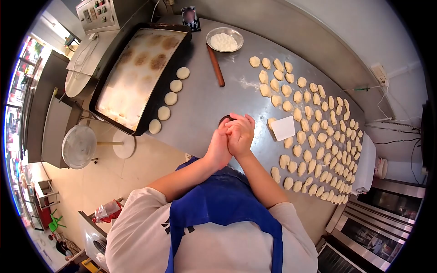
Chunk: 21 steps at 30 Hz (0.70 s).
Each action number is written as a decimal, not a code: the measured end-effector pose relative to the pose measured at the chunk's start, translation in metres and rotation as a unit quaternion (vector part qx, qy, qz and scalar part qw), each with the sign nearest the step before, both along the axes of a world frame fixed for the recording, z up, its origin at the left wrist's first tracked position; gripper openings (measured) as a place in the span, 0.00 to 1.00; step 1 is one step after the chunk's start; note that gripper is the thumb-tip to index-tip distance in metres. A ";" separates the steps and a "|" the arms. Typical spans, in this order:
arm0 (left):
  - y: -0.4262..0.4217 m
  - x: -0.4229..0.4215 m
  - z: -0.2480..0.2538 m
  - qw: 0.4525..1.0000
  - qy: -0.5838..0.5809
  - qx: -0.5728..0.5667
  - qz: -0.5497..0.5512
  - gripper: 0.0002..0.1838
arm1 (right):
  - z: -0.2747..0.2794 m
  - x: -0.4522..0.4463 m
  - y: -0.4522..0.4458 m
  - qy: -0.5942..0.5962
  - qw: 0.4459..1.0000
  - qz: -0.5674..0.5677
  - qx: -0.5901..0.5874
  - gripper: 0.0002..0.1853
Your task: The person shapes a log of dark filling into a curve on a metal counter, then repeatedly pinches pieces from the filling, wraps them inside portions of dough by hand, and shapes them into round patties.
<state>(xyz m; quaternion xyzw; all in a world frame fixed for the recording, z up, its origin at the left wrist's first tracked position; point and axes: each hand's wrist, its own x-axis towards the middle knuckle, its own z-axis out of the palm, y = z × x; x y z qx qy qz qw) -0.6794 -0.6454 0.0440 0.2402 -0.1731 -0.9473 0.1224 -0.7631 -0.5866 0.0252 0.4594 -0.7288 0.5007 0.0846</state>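
Observation:
My left hand (219, 146) and my right hand (240, 134) are pressed together over the near edge of the steel table (195, 109). Their fingers are closed round each other, and what they hold, if anything, is hidden. A dark round thing (226, 119) shows partly just behind the fingertips. To the right, a white scraper (283, 128) lies beside many rows of dough pieces (297, 114). Several round, flat dough discs (170, 98) form a line at the left, next to a black-rimmed tray (146, 68).
A brown rolling pin (215, 66) lies below a metal bowl of white flour (224, 42) at the back. A phone-like device (190, 18) stands near the tray's far corner. At the left is a round lidded container (79, 146); ovens (378, 227) stand at the lower right.

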 end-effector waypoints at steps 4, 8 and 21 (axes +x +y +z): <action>-0.004 0.001 0.029 0.995 -0.053 -0.080 0.006 0.29 | 0.006 0.006 -0.006 0.012 1.000 -0.020 0.000 0.16; -0.004 -0.002 0.017 0.994 -0.027 -0.103 -0.039 0.32 | -0.009 -0.016 0.004 -0.022 0.998 0.036 0.040 0.16; -0.010 -0.012 -0.034 0.996 -0.018 -0.068 -0.055 0.26 | -0.012 -0.018 -0.009 -0.328 0.943 0.050 0.020 0.23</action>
